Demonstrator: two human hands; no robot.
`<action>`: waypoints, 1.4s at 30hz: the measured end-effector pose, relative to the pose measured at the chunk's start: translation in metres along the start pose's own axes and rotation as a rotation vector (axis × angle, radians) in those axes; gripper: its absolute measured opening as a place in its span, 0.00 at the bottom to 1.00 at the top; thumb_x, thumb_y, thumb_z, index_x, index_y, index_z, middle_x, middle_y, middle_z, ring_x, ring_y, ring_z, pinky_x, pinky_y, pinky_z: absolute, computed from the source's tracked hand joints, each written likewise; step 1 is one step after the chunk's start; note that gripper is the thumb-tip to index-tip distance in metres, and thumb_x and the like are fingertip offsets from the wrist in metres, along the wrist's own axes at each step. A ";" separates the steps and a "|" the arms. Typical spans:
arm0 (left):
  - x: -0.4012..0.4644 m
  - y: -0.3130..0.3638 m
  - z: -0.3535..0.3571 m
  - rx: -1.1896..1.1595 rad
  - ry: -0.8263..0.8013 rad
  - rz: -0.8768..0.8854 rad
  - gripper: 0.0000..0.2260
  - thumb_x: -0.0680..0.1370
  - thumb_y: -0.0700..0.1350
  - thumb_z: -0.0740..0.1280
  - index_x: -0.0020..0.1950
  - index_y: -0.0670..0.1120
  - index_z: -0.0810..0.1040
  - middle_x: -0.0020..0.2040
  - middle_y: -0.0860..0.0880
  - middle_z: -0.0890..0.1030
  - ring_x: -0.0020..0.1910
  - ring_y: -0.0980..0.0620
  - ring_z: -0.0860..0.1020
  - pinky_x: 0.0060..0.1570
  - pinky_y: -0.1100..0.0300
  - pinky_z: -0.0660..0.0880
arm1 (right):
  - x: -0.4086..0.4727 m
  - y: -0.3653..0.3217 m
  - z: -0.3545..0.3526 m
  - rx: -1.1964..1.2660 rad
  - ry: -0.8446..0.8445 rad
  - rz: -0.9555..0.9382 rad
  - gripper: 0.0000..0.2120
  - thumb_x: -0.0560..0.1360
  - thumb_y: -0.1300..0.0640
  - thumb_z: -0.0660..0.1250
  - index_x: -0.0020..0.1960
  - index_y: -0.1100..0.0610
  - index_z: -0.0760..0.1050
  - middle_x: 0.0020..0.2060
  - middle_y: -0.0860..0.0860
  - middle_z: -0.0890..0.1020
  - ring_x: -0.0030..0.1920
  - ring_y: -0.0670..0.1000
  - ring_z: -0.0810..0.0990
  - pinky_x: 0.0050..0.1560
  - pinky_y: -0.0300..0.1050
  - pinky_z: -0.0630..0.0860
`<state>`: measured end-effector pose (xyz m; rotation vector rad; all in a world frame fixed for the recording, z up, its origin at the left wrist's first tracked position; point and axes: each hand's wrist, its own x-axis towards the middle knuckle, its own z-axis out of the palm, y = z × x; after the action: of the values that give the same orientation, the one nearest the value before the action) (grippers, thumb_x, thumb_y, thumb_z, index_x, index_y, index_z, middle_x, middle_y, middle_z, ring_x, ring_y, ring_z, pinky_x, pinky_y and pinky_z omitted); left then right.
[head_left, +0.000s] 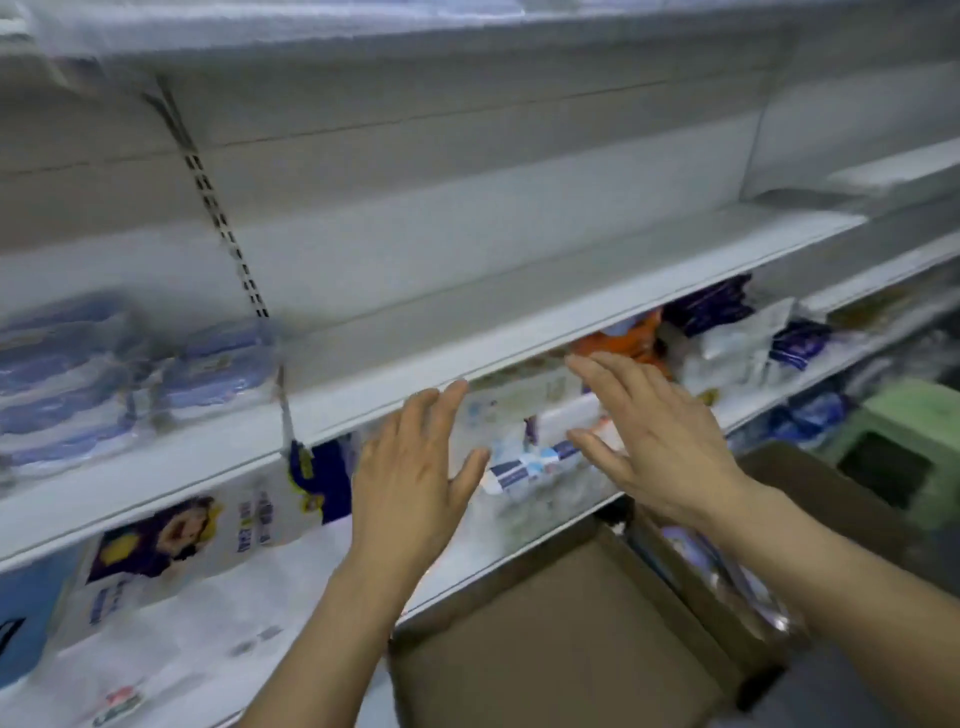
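Observation:
Both my hands reach toward a white store shelf (363, 400). My left hand (415, 467) has straight fingers spread in front of the shelf edge and holds nothing. My right hand (649, 436) is likewise flat with straight fingers. Between them, on the lower shelf, lies a pale plastic-wrapped pack (519, 415) with blue and white print. Whether either hand touches the pack I cannot tell; the picture is blurred.
Blue and white packs (130, 379) sit on the upper shelf at left. Large white bags (182, 571) fill the lower shelf at left. Orange (628, 338) and purple packs (711, 306) lie further right. An open cardboard box (561, 649) stands below, a green stool (909, 431) at right.

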<state>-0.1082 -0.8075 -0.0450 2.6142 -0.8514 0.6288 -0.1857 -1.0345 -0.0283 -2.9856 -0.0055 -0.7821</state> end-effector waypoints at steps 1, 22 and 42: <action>-0.001 0.024 0.014 -0.024 -0.027 0.015 0.27 0.77 0.62 0.55 0.73 0.52 0.64 0.64 0.48 0.75 0.56 0.44 0.77 0.45 0.50 0.77 | -0.022 0.025 -0.005 -0.026 -0.035 0.038 0.31 0.75 0.39 0.55 0.73 0.52 0.63 0.65 0.52 0.72 0.59 0.57 0.75 0.46 0.52 0.76; 0.050 0.270 0.315 -0.380 -0.739 0.067 0.26 0.78 0.57 0.65 0.74 0.55 0.62 0.70 0.52 0.66 0.60 0.51 0.75 0.56 0.52 0.74 | -0.221 0.364 0.072 0.120 -0.660 0.774 0.29 0.77 0.44 0.64 0.74 0.49 0.59 0.68 0.51 0.67 0.67 0.55 0.69 0.59 0.52 0.73; 0.090 0.275 0.744 -0.278 -1.221 -0.436 0.36 0.77 0.50 0.70 0.78 0.43 0.55 0.74 0.37 0.61 0.72 0.37 0.63 0.72 0.47 0.61 | -0.245 0.547 0.455 0.347 -0.856 1.287 0.36 0.74 0.59 0.69 0.76 0.59 0.55 0.68 0.62 0.65 0.64 0.65 0.69 0.60 0.55 0.70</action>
<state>0.0165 -1.3773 -0.5899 2.5883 -0.4931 -1.2156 -0.1671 -1.5531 -0.5733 -2.0371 1.3371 0.5532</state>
